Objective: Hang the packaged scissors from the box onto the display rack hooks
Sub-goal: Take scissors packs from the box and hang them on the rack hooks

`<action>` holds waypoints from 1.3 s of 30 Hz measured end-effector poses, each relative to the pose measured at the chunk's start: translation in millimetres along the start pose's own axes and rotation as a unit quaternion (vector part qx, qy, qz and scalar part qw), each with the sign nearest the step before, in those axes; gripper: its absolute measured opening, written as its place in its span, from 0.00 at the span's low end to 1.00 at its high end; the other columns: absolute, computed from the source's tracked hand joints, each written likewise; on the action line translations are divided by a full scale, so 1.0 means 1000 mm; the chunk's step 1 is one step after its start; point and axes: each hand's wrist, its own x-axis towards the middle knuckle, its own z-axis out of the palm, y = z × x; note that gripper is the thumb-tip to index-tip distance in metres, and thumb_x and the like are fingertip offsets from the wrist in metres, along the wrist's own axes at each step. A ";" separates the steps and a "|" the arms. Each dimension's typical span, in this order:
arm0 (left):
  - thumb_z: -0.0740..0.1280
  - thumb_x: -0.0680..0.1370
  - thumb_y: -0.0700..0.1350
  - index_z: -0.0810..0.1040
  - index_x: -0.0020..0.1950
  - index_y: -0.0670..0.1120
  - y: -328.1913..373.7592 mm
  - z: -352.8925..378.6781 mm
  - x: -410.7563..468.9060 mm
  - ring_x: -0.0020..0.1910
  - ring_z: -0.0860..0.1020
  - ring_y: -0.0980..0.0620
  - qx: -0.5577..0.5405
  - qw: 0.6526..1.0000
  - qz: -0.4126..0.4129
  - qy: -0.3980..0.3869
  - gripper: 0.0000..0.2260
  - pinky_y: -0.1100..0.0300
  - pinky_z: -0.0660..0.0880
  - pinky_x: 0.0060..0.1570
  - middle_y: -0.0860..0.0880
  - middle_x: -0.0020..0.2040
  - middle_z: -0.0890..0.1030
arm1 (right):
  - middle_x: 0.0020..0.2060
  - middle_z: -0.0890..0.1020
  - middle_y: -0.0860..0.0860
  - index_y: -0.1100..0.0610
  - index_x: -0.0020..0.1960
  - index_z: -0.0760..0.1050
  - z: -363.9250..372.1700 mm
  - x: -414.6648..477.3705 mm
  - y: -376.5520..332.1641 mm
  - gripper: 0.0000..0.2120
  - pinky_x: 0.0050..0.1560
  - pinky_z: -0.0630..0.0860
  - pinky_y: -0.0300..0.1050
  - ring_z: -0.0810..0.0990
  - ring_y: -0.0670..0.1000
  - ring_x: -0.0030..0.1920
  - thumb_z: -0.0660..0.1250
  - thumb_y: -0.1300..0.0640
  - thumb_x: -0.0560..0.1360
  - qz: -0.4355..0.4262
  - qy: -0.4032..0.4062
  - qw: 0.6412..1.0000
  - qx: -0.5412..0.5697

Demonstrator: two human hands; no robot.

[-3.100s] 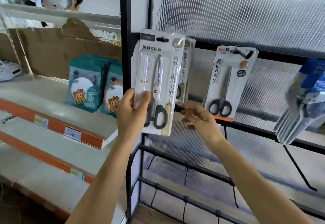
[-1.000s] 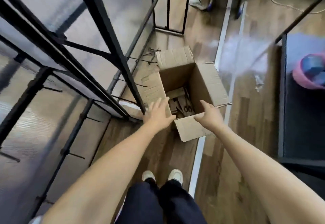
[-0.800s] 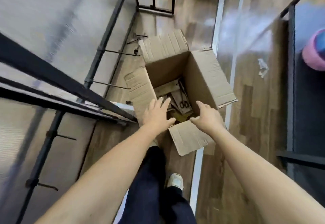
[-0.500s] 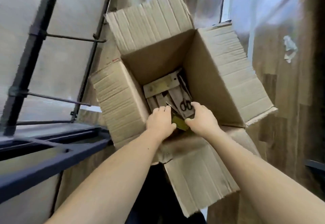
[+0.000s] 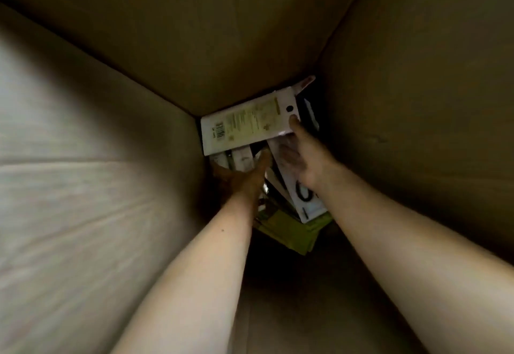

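Packaged scissors on white cards (image 5: 301, 198) lie heaped at the brown cardboard box's (image 5: 97, 187) bottom; right hand (image 5: 304, 156) fingers pinch one white card's (image 5: 247, 125) edge, left hand (image 5: 242, 178) fingers hidden.

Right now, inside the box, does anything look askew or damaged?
The packs lie jumbled at crossed angles, not stacked. The top white pack is back-side up, its right end tipped by the right hand. No damage visible in the dim light.

Brown corrugated walls of the cardboard box (image 5: 211, 34) fill the whole view. The left wall (image 5: 69, 187) catches pale light and shows faint creases. The far wall (image 5: 222, 20) and the right wall (image 5: 417, 75) are dim olive-brown. The near side (image 5: 306, 312) lies in deep shadow, and the corners darken towards the bottom.
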 end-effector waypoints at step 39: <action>0.61 0.78 0.52 0.77 0.44 0.48 0.115 -0.232 -0.491 0.38 0.78 0.53 -0.123 0.921 0.324 -0.180 0.10 0.59 0.76 0.41 0.52 0.38 0.80 | 0.46 0.78 0.47 0.50 0.51 0.71 -0.018 -0.576 -0.129 0.07 0.49 0.76 0.45 0.76 0.49 0.51 0.54 0.56 0.81 -0.397 0.096 0.865 0.293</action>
